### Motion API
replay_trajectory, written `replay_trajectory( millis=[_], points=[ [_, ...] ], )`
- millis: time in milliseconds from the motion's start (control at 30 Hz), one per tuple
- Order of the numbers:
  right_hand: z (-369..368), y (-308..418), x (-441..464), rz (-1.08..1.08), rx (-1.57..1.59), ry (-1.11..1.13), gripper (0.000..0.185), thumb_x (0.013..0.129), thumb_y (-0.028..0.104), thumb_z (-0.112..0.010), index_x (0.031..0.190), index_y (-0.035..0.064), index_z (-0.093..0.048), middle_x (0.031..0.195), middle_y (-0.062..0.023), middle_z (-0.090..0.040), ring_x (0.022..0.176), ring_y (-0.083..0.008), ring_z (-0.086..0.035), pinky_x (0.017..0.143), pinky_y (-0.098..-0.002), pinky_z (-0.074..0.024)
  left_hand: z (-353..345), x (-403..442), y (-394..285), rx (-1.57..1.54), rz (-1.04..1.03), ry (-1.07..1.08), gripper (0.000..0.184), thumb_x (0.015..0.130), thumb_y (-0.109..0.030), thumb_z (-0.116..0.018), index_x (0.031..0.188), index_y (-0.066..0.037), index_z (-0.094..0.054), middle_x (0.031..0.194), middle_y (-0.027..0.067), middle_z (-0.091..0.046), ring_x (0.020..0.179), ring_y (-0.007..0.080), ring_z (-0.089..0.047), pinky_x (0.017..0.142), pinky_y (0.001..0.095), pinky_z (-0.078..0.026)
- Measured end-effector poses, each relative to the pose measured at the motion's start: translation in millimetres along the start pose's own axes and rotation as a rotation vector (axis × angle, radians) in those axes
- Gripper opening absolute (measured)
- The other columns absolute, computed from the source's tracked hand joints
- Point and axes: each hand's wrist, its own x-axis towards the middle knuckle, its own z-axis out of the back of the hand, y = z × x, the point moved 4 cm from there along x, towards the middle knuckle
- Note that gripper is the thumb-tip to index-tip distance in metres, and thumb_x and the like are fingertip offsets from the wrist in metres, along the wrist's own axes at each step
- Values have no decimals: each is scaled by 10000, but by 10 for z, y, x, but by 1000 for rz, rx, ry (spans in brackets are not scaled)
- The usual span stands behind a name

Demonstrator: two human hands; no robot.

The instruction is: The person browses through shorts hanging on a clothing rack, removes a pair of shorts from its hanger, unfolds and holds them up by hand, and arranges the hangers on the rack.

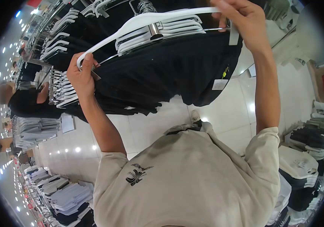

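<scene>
A white hanger with a metal hook plate and a thin metal bar is held out in front of me. My left hand is closed around its left end, the thumb on top. At the other end, the fingers of my right hand pinch the hanger's tip near a clip. A black garment hangs from the bar; its exact kind is hard to make out. On its right side show a white tag and a small yellow tag.
Behind the held hanger, more white hangers hang on a rack. A person in black is at the left beside racked clothes. Folded shirts lie at lower left, further stacks at right. Pale floor tiles run between.
</scene>
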Motion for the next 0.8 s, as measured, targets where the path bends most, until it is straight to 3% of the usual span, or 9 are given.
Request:
replay_trajectory(
  millis=[100,133,200,267,367,433,533,633,800],
  points=[
    [39,-157,-46,-31,504,-16,439,953,233,-627,1306,1,-509,922,-160,-687,739,-207,-681,688,-270,-555,66,27,-70,-15,-9,-77,229,892,-214,-705,887,6,-639,652,40,-613,593,81,-547,554,203,-401],
    [153,-454,-70,35,511,157,547,988,476,-493,1333,56,-542,1157,-97,-653,1039,-168,-630,888,-333,-511,81,50,-100,-12,-37,-129,229,893,-214,-700,882,7,-641,647,46,-613,566,79,-530,521,201,-367],
    [243,-1574,-269,-347,816,254,664,985,579,-365,1411,75,-439,1347,-105,-554,1222,-241,-550,1051,-435,-433,129,114,-93,-34,5,-207,242,902,-229,-687,858,7,-654,639,45,-613,499,53,-467,460,195,-293],
    [-191,-2019,-798,-737,827,-64,693,940,643,-400,1332,88,-536,1246,-74,-628,1117,-240,-614,970,-408,-492,165,212,-56,-83,5,-246,262,903,-248,-688,836,4,-670,640,34,-615,467,30,-424,434,189,-256],
    [-579,-2384,-1417,-928,1023,115,836,829,770,-437,1293,85,-552,1150,-76,-643,1016,-201,-629,863,-343,-517,259,326,43,-12,-4,-267,282,898,-277,-696,841,-1,-679,641,22,-612,466,27,-413,434,194,-254],
    [-579,-2268,-1586,-698,1279,394,738,870,623,-581,1323,45,-513,1211,-105,-626,1052,-206,-624,878,-354,-515,302,363,87,25,24,-291,308,880,-304,-719,824,-3,-687,629,10,-604,466,27,-405,434,200,-254],
    [-385,-2001,-1633,-475,941,432,641,867,337,-716,1353,6,-462,1247,-126,-608,1094,-213,-615,906,-361,-506,421,463,221,52,91,-323,321,864,-309,-739,802,3,-693,624,14,-608,468,30,-410,436,200,-257],
    [-242,-1847,-1668,-696,728,334,643,799,99,-742,1361,-1,-446,1246,-116,-607,1126,-208,-600,942,-345,-485,492,521,257,66,157,-338,324,857,-312,-746,811,5,-698,636,26,-618,464,34,-418,433,199,-261],
    [-300,-1856,-1932,-631,844,297,622,849,123,-704,1384,-10,-417,1289,-133,-577,1145,-220,-587,954,-346,-480,413,549,185,88,180,-322,318,842,-298,-759,842,16,-711,644,27,-624,482,33,-437,451,189,-278]
  ],
)
